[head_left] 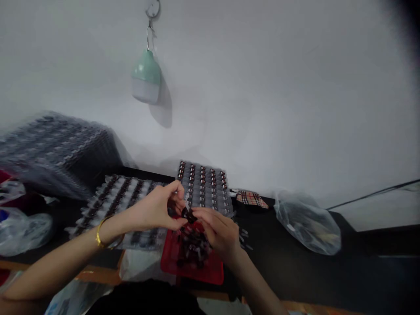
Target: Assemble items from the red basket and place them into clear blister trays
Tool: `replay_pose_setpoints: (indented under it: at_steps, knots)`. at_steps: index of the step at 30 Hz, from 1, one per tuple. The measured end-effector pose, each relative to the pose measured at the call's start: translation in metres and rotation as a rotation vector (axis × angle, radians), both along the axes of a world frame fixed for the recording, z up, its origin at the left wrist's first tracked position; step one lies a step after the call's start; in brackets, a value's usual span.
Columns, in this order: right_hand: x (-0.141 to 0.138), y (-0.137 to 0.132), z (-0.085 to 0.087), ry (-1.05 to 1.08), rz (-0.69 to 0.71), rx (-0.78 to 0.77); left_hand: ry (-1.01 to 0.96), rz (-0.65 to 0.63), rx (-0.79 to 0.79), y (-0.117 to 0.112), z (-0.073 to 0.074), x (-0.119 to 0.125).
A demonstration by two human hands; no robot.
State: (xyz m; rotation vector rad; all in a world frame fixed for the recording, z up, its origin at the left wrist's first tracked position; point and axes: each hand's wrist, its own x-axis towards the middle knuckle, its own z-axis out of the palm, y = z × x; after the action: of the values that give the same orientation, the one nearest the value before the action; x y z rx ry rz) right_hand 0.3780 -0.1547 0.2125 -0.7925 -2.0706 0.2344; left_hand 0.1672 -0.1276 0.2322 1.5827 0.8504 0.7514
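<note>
Between my two hands, above a red tray (210, 275), is a small dark brown part (188, 215) with a pale, clear piece at its top; its exact kind is too blurred to make out. My left hand (160, 208), a gold bangle on its wrist, curls its thumb and fingers around the part's left side. From the right, my right hand (221, 232) pinches it with the fingertips. Under the hands the red tray holds a heap of similar dark and clear small pieces (193, 251).
A clear tray (203, 192) with rows of dark parts lies behind the hands, another such tray (121, 197) on the left. Farther left stands a tall stack of trays (59, 148). Right are a checked cloth item (252, 199) and a plastic bag (308, 225). A lamp (146, 76) hangs above.
</note>
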Motion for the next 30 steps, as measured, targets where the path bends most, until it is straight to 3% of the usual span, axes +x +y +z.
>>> replay_pose_setpoints:
  at_steps: [11,16,22,26,30]
  knots:
    - [0.002,-0.001,-0.004,-0.007,0.045,0.026,-0.148,0.069,-0.102,-0.008,0.001,0.004]
    - [0.001,0.003,0.0,-0.029,0.023,0.071,-0.342,0.122,-0.256,-0.005,-0.015,0.01]
    - [0.006,0.008,0.003,-0.086,0.031,0.06,-0.54,0.271,-0.445,-0.009,-0.036,0.026]
    - [0.003,0.01,-0.008,-0.154,0.071,0.031,-0.583,0.35,-0.521,-0.017,-0.063,0.035]
    - [-0.007,0.0,-0.058,-0.15,0.095,-0.166,-0.487,0.359,-0.633,-0.033,-0.12,0.017]
